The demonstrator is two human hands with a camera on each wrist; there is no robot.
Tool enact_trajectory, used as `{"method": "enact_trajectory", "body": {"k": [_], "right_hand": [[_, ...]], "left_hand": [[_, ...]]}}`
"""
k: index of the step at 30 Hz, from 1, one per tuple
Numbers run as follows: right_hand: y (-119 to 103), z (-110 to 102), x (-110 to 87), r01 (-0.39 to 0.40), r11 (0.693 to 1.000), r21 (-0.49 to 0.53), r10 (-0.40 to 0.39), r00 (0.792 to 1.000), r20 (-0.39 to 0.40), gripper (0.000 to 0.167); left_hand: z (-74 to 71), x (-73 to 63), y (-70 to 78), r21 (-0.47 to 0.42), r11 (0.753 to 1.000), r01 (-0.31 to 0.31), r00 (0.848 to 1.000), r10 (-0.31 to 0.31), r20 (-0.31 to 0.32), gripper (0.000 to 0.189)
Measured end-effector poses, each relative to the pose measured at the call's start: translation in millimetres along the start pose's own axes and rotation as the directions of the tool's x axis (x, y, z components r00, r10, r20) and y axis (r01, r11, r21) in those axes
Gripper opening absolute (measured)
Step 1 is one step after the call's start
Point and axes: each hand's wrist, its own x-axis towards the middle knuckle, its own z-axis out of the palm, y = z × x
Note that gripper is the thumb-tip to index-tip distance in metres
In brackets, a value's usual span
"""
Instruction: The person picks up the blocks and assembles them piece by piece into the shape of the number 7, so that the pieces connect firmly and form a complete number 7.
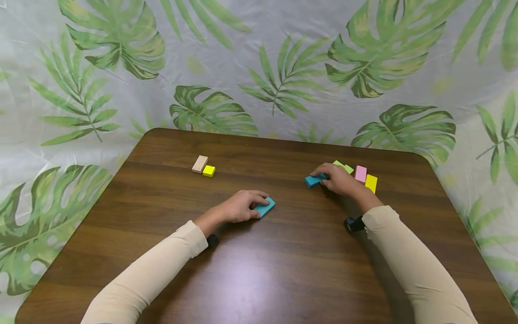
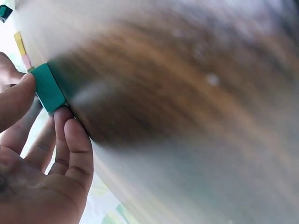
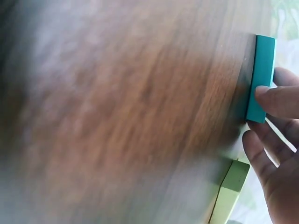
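Observation:
My left hand [image 1: 242, 206] pinches a light blue block [image 1: 265, 208] near the middle of the table. The left wrist view shows the thumb on one side of this block [image 2: 48, 87] and fingertips at its lower end. Farther right, my right hand [image 1: 337, 179] grips a darker blue block [image 1: 314, 180] between thumb and fingers. That block [image 3: 261, 77] looks long and narrow in the right wrist view, with its lower edge at the table top. Just beyond the right hand lie green blocks [image 1: 346, 168], a pink block [image 1: 361, 174] and a yellow block [image 1: 371, 183], partly covered by hand and wrist.
A plain wooden block [image 1: 200, 164] and a small yellow block [image 1: 208, 171] lie together at the back left of the brown table [image 1: 259, 155]. Behind the table hangs a leaf-patterned cloth [image 1: 283, 58]. Each wrist wears a dark strap device.

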Motion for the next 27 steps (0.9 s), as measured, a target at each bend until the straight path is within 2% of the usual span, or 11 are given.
{"method": "enact_trajectory", "body": {"k": [6, 12, 18, 27], "right_hand": [[2, 0, 6.2, -0.009, 1.0, 0.015, 0.009, 1.0, 0.008, 0.033], [1, 1, 10.4, -0.035, 0.998, 0.042, 0.034, 0.999, 0.021, 0.034], [-1, 2, 15.6, -0.031, 0.997, 0.065, 0.029, 0.999, 0.032, 0.035], [-5, 4, 21.7, -0.001, 0.999, 0.045, 0.0, 1.0, 0.023, 0.035]], "left_hand": [[0.8, -2.0, 2.3, -0.003, 1.0, 0.019, 0.999, -0.02, -0.028, 0.043], [2.0, -3.2, 4.4, -0.006, 0.999, 0.04, 0.999, -0.04, -0.028, 0.045], [2.3, -3.5, 5.3, -0.003, 0.999, 0.044, 0.998, -0.044, -0.037, 0.045], [5.0, -3.2, 5.1, -0.003, 0.998, 0.061, 0.997, -0.062, -0.04, 0.047]]}}
